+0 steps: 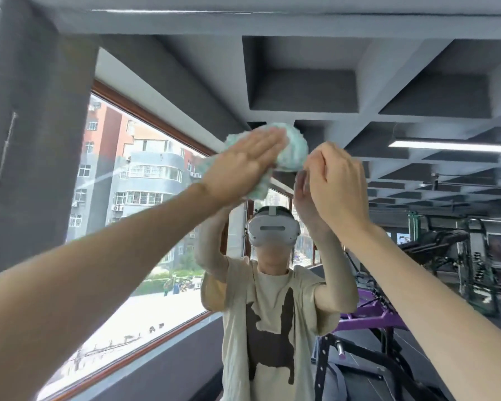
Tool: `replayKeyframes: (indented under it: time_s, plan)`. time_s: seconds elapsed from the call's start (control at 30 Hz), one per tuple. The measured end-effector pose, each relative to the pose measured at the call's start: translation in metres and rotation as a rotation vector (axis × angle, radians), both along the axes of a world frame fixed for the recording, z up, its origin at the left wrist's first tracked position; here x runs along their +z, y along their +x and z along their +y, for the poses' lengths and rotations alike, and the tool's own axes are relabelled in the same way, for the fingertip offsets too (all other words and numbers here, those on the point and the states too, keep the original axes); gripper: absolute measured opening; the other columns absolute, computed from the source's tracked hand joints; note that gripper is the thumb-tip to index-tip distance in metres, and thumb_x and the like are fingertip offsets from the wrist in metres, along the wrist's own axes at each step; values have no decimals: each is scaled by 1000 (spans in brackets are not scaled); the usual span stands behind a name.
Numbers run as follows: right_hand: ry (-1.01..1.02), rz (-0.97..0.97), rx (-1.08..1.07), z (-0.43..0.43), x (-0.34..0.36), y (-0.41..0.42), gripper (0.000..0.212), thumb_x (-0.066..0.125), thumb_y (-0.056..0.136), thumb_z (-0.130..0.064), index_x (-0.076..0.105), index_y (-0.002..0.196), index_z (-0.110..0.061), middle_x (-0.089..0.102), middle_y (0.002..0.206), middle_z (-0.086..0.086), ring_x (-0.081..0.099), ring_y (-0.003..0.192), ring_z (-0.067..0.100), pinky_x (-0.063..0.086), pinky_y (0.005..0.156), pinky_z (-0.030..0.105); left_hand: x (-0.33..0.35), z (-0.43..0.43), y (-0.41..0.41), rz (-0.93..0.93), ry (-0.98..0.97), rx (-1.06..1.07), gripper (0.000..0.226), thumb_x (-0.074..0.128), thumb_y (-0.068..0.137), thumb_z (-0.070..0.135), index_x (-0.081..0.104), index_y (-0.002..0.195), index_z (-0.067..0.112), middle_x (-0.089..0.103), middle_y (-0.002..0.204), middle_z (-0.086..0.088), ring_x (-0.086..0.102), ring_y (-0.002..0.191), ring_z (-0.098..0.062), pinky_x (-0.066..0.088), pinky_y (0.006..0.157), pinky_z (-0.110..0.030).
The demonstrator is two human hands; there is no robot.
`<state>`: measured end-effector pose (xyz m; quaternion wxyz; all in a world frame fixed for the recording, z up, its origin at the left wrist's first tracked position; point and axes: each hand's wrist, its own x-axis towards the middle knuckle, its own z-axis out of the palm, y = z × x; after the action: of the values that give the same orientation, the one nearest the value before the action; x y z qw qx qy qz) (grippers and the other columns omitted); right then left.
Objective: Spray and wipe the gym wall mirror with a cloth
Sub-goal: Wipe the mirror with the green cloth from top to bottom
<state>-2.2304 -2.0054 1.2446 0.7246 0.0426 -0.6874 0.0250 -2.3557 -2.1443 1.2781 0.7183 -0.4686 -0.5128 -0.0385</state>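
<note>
Left hand (243, 169) (grip wide, flat) presses cloth (292, 151) on mirror (388, 68); right hand (334, 180) is just right of cloth, fingers curled, perhaps pinching its edge, cannot tell w/ this view.

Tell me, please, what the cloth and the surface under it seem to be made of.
The cloth looks like soft microfibre or terry, matte pale green: its edge is fuzzy and it bunches in folds. The mirror is most likely glass, glossy: it reflects the person, the window and the gym machines.
</note>
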Motion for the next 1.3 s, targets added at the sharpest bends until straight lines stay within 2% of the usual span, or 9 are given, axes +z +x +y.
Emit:
replayKeyframes:
  time_s: [0.13,0.2,0.3,0.43,0.63,0.8,1.0,1.2,1.3]
  plan:
    - [55,-16,-104,-7,9,-3,26,33,95,-17,53,79,-17,57,82,-3,53,81,20,38,77,37,48,-82,-59,-474,564,-64,42,41,93,6,46,135,1,39,145,-19,37,132,-37,28,112,-44]
    - [28,0,-97,-13,14,-11,24,36,95,-14,51,77,-19,57,82,-5,53,82,19,37,78,36,44,-79,-60,-515,707,-133,42,32,93,1,48,131,-1,42,142,-20,36,132,-34,26,112,-43]
    - [-57,20,-74,-31,20,-30,25,37,94,-14,57,79,-15,61,86,-3,54,86,20,35,80,36,16,-32,-27,-372,476,-190,31,34,89,-2,57,109,-1,53,129,-16,46,119,-27,33,107,-43]
    - [-111,99,-121,-36,32,-38,30,33,94,-20,61,86,-10,64,92,2,55,90,24,36,81,40,20,-21,-20,-28,5,-42,52,46,79,-5,49,131,-3,48,137,-21,48,126,-34,31,109,-40]
    - [-192,93,-34,-27,31,-29,25,35,96,-12,53,80,-16,56,87,-3,47,86,12,35,85,33,53,-63,-52,-527,583,-206,42,39,92,1,45,134,1,43,140,-17,36,132,-33,26,114,-38]
    - [-247,93,-89,-59,28,-55,28,36,97,-15,63,88,-12,61,97,1,49,95,17,30,84,30,-49,-56,-39,-227,44,-132,56,32,82,2,43,137,-1,42,143,-18,38,134,-31,11,117,-33]
    - [-66,-5,-93,-115,30,-77,27,36,97,-17,62,86,-15,61,97,0,50,97,19,35,88,36,14,-138,-100,-534,475,-177,57,54,88,-1,37,142,4,32,150,-14,29,139,-30,19,117,-39]
    - [6,-32,-134,-168,19,-107,38,30,93,-24,64,86,-9,57,95,9,52,94,28,37,84,46,-47,-134,-97,-142,-46,-87,76,67,72,-11,39,140,5,40,146,-14,36,135,-27,21,116,-40]
    - [23,-25,-128,-174,12,-101,32,33,94,-18,63,85,-11,57,96,6,52,95,25,36,85,42,-13,-183,-130,-389,315,-185,65,61,84,-1,36,143,7,34,149,-15,31,138,-30,20,117,-38]
